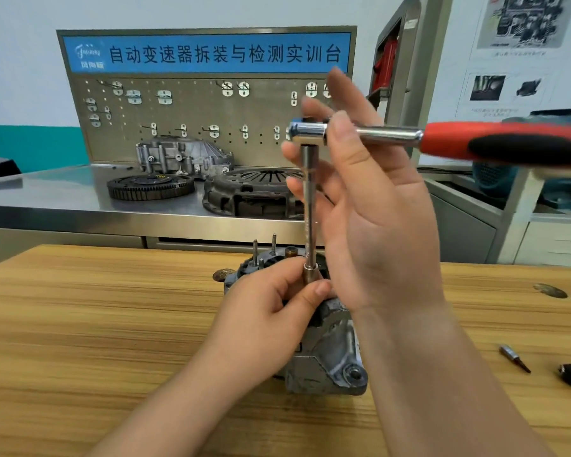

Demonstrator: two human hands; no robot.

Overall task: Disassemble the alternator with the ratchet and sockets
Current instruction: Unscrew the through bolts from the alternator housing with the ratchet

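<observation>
On the tabletop (96, 324) stands the alternator (330, 357). My left hand (271, 308) pinches the socket (310, 273) at its top, and my right hand (376, 225) holds the head of the ratchet (360, 133). I would keep the bar (309, 199) upright and seat the socket fully before turning.

Flywheel (150, 186) and clutch cover (251, 192) on steel bench (63, 199)

The alternator (330, 361) stands on the bench (80, 341) under your left hand (271, 311). The socket (310, 273) and extension (309, 209) rise from there to the ratchet (389, 135) in your right hand (376, 219). A bit (515, 358) lies right of that hand, a flywheel (150, 186) beyond both hands.
</observation>
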